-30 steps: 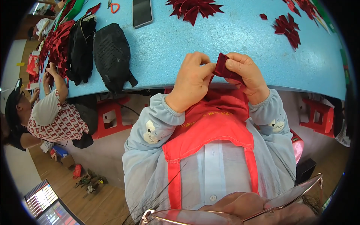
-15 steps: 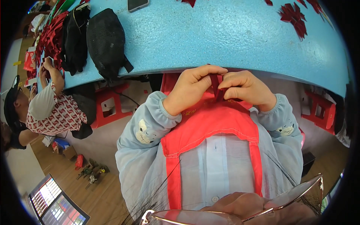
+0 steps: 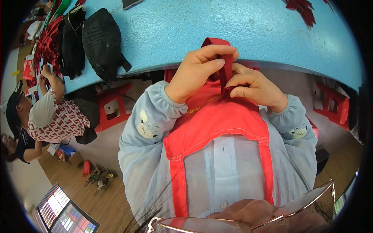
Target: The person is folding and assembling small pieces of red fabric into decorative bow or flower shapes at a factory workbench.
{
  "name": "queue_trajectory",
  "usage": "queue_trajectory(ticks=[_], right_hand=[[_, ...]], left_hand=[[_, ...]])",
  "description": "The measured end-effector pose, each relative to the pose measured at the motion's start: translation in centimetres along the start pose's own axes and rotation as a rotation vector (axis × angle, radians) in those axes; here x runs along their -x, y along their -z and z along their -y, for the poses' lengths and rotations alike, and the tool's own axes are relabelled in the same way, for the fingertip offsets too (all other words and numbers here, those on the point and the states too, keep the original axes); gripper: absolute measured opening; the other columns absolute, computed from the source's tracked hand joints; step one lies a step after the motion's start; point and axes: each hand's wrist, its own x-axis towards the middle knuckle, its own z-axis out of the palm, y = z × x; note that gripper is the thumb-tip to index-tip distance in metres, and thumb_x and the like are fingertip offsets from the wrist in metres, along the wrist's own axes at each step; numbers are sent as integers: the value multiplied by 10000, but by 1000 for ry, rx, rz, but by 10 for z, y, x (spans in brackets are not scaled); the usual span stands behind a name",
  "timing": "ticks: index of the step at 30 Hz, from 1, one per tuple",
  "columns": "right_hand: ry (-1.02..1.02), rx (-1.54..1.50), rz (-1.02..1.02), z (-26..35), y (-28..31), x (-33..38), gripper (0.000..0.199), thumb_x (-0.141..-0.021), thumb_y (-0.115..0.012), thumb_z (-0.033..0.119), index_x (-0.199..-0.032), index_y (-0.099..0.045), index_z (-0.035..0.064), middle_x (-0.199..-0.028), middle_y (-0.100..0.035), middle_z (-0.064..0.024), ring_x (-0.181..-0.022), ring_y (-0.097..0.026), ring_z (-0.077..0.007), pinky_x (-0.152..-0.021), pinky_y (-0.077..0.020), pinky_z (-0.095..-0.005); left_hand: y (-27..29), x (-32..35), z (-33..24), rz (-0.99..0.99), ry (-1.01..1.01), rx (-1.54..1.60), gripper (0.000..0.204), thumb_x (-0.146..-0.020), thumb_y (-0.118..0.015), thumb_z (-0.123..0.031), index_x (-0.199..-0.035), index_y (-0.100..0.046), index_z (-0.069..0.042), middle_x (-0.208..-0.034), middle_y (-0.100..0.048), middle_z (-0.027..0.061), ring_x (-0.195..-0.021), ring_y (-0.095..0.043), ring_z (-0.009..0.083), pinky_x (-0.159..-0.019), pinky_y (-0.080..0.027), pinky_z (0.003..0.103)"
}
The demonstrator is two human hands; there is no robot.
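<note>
A dark red ribbon (image 3: 227,66) stands up in a loop between my hands, in front of the red apron (image 3: 223,120) I wear. My left hand (image 3: 200,68) pinches it between thumb and fingers near the loop's upper part, at the table's near edge. Lower and to the right, my right hand (image 3: 254,86) is closed on the ribbon's lower part, thumb against the curled fingers. Those fingers partly hide the ribbon's lower end. Both forearms wear light blue sleeves with cartoon patches.
On the blue table (image 3: 175,35) lie a black mesh bag (image 3: 101,42), a black cloth bag (image 3: 73,42), a phone (image 3: 131,3) and dark red ribbon pieces (image 3: 302,11). A red ribbon pile (image 3: 48,40) is at far left, near a seated co-worker (image 3: 58,112). Red stools (image 3: 332,105) flank me.
The ribbon loop now rises higher above my left hand, which has moved up and slightly left. My right hand stays low, a little apart from it. The view has shifted slightly.
</note>
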Motion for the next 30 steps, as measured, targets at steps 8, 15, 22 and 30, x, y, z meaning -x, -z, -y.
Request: queue_trajectory(ticks=[8,15,22,30], right_hand=[[-207,-64,49,3,3,-4,167,-830,-572,83,-972,-558,-3,-841,-584,-55,-754,-563,-188,-680,-446,-292],[-48,432,-155,-3,-9,-7,183,-815,-563,57,-989,-532,7,-888,-599,-125,-788,-596,-255,-668,-461,-315],[1,370,-275,-10,-15,-11,326,-786,-590,10,-1096,-492,33,-912,-612,-135,-810,-624,-278,-681,-481,-315],[-94,179,-594,-11,-24,-7,517,-769,-603,-52,-1241,-416,42,-887,-637,-113,-812,-622,-166,-715,-482,-274]], left_hand=[[-11,-22,-8,166,86,-95,317,-879,-435,-20,-1180,-534,-2,-1125,-588,114,-1068,-540,191,-940,-411,289],[-15,-27,-11,10,101,166,345,-879,-411,-7,-1212,-499,12,-1170,-555,128,-1100,-525,222,-941,-419,315],[-7,-30,5,-97,109,415,370,-881,-393,3,-1246,-457,20,-1196,-531,143,-1123,-511,243,-939,-427,338],[-6,-30,2,-111,44,421,300,-892,-446,-20,-1182,-513,19,-1150,-562,134,-1082,-532,214,-919,-434,319]])
